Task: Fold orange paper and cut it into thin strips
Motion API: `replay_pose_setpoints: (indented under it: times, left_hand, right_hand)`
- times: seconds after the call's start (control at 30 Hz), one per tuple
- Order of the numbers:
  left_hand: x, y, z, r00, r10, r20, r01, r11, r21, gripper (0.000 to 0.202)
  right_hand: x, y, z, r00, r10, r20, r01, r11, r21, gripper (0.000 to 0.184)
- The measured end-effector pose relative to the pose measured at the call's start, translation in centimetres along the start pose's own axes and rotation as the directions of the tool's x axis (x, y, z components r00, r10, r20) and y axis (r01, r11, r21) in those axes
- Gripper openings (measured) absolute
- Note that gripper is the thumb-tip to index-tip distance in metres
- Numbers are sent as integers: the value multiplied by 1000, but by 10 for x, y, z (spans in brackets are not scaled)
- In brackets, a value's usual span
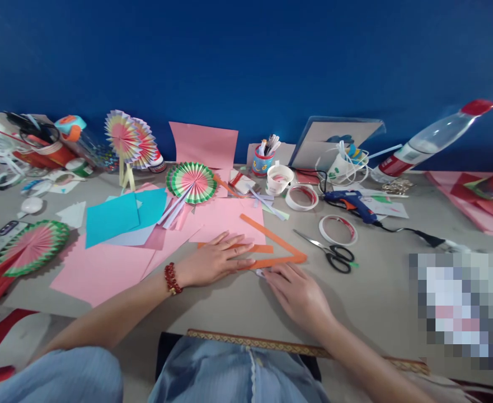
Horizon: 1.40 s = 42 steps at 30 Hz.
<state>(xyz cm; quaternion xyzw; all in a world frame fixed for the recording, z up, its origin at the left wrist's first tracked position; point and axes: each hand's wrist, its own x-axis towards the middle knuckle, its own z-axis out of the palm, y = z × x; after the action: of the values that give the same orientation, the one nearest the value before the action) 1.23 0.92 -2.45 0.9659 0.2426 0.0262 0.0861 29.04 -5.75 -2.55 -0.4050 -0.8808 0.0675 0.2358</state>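
At the near middle of the table, right in front of the person, the orange strips lie in a rough triangle, half on a pink sheet and half on bare tabletop. The left hand lies flat, fingers spread and pressed across the strips on the triangle's left side. The right hand comes in low from the right, fingers bent down at the near strip, where a small white scrap shows. Its back hides the fingertips, so I cannot tell whether it pinches the scrap or only touches it.

To my eye the weak point is how loose it all looks. The strips are thin and light, and the pink sheet under them could slide, so a shifted palm might skew the corners. The scissors lie just beside the right hand, and a careless sweep of the wrist could knock them. Further back, the glue gun trails a cord that could snag a long reach.

Open room lies to the right of the right hand and toward the near edge, which sits close under both forearms. The left is crowded with paper, and the far side with a tape roll and a paper fan.
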Motion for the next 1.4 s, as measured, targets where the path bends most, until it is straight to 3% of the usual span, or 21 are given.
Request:
replay_pose_setpoints:
  times: [1.17,1.4]
  left_hand:
    - [1,-1,2,1000,8,-27,-9,999,-39,53]
    - [-6,-10,-15,999,33,-1,-33,998,-45,52]
  right_hand:
    - [13,-14,17,998,-28,61,30,999,-39,22]
    - [17,-14,18,999,-24,44,26,999,-30,21]
